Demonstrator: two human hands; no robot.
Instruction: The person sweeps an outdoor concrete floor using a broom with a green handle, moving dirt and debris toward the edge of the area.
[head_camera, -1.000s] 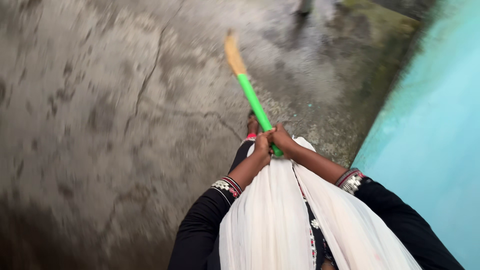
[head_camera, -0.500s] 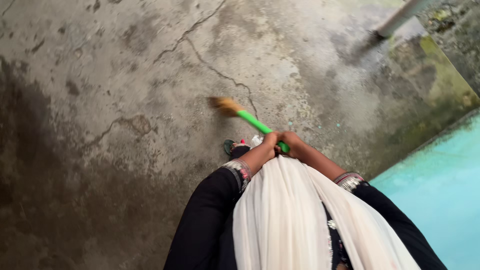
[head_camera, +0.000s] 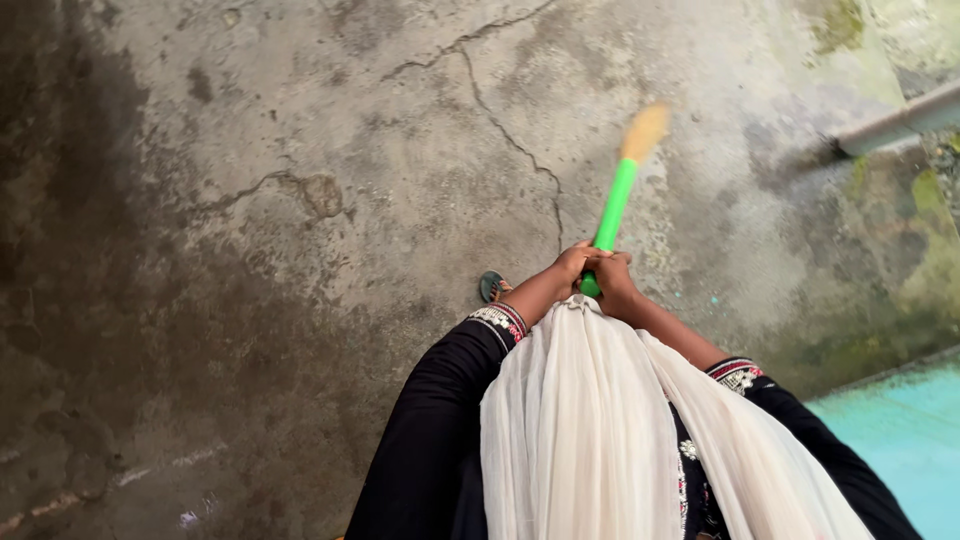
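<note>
Cracked, stained concrete floor (head_camera: 300, 250) is filling most of the view, darker and damp-looking at the left. A turquoise surface (head_camera: 900, 430) is showing at the lower right corner, and a grey pipe (head_camera: 890, 125) is lying near the upper right edge. A white scarf (head_camera: 580, 430) is hanging down over black sleeves. The broom (head_camera: 615, 205) is pointing away from the person and slightly right, its green handle rising from the hands and its straw-coloured bristles blurring above the floor. The left hand (head_camera: 572, 265) and right hand (head_camera: 612, 275) are both gripping the handle's near end, touching each other. A sandalled foot (head_camera: 492, 287) is peeking out just beside the left forearm.
</note>
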